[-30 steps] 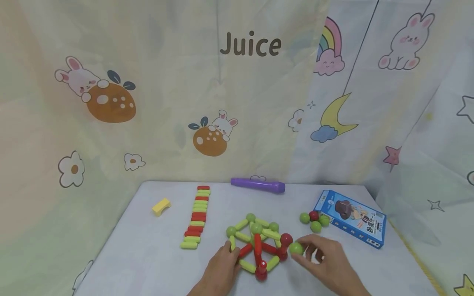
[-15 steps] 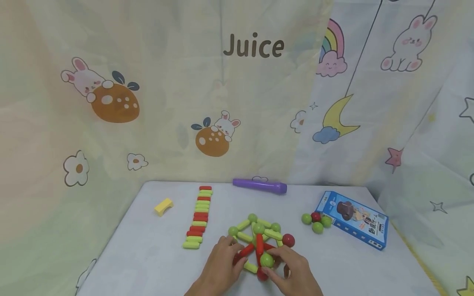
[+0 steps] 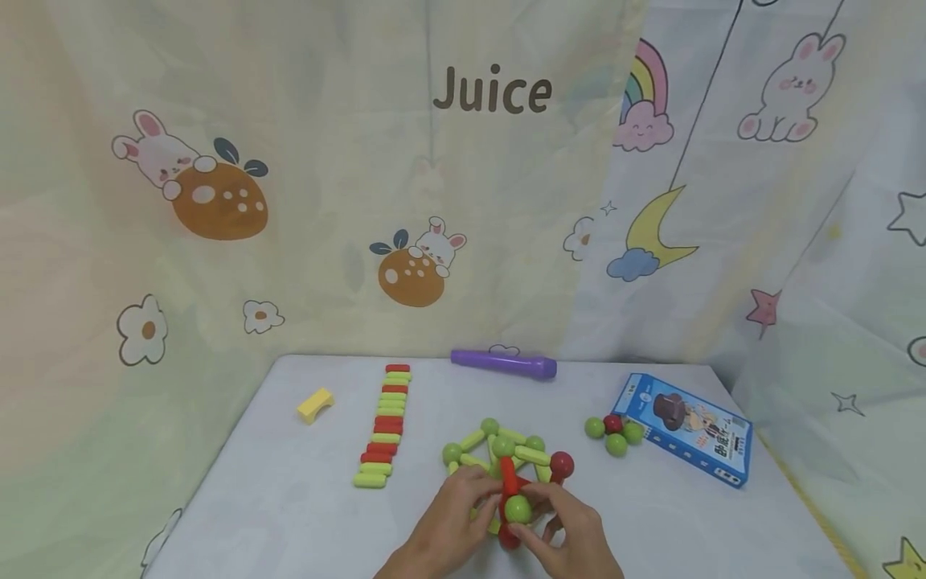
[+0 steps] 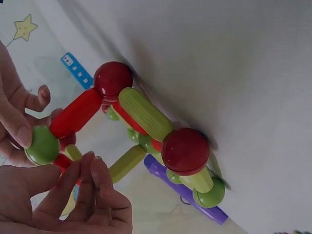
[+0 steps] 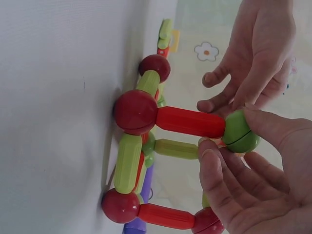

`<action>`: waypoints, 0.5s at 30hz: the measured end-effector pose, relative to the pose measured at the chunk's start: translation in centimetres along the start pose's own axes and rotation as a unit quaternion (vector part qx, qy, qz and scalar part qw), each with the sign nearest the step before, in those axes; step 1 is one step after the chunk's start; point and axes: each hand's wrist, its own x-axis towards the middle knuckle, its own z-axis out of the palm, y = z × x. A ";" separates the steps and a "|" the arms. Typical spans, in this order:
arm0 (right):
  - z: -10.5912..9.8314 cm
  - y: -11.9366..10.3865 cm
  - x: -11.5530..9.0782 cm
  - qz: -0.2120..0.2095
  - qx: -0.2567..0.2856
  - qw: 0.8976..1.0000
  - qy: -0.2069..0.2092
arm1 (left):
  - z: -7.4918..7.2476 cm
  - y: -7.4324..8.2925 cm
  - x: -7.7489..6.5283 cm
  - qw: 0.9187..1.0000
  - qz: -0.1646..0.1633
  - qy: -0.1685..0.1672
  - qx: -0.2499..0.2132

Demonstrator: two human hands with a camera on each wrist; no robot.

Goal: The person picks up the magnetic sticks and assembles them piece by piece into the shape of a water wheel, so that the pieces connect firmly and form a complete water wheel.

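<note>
A frame of green and red balls joined by rods (image 3: 531, 455) stands on the table. My right hand (image 3: 571, 527) pinches a green ball (image 3: 518, 509), which meets the top of an upright red rod (image 5: 190, 122) rising from a red ball (image 5: 136, 112). My left hand (image 3: 456, 515) is close beside it, its fingertips at a second red rod (image 3: 510, 476) that slopes down from the upper green ball (image 3: 503, 446). They appear to pinch this rod near the held ball, though the contact is partly hidden. Another red ball (image 3: 561, 464) tops a short upright at the frame's right.
To the left lies a column of red and green rods (image 3: 387, 438), with a yellow arched block (image 3: 316, 405) beyond it. A purple microphone-shaped stick (image 3: 504, 363) lies at the back. Several loose balls (image 3: 616, 444) sit against a blue box (image 3: 690, 426) on the right.
My right hand has carried the green ball leftward from beside the frame onto the upright red rod. My left hand has moved from the frame's left side to the sloping red rod.
</note>
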 end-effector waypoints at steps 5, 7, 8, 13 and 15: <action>0.0 -0.3 0.2 0.009 0.000 1.000 -0.005 | -0.2 0.2 0.1 1.000 -0.006 -0.007 0.006; -0.1 -0.4 0.2 0.012 0.001 1.000 -0.006 | -0.3 0.1 0.1 1.000 -0.007 -0.009 0.002; -0.2 -0.3 0.2 0.014 0.002 1.000 -0.005 | -0.5 -0.1 0.0 1.000 -0.008 -0.009 0.001; -0.6 0.6 -0.1 0.041 0.011 0.999 -0.015 | -3.0 -1.9 -0.7 0.995 -0.046 0.033 0.077; -0.8 1.5 -0.2 0.052 0.007 0.997 -0.049 | -4.7 -3.3 -1.4 0.982 -0.092 0.069 0.153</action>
